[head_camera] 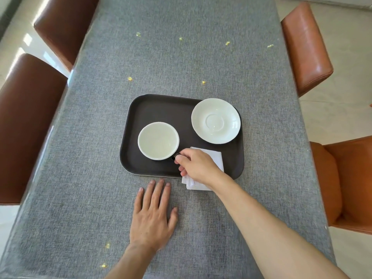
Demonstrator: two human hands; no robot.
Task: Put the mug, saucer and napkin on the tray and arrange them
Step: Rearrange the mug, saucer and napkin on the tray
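A dark brown tray [157,109] lies on the grey table. On its left part stands a white mug [158,140], upright and empty, with a dark handle pointing right. My right hand [196,165] pinches that handle. The white saucer [216,120] rests in the tray's far right corner, its edge over the rim. A folded white napkin [213,158] lies under my right hand, partly on the tray, with its near end hanging over the front rim onto the table. My left hand [153,216] lies flat on the table just in front of the tray, fingers spread.
The grey cloth-covered table [181,57] carries small yellow marks. Brown leather chairs [30,121] stand along the left side and orange ones [306,47] along the right, close to the table edges.
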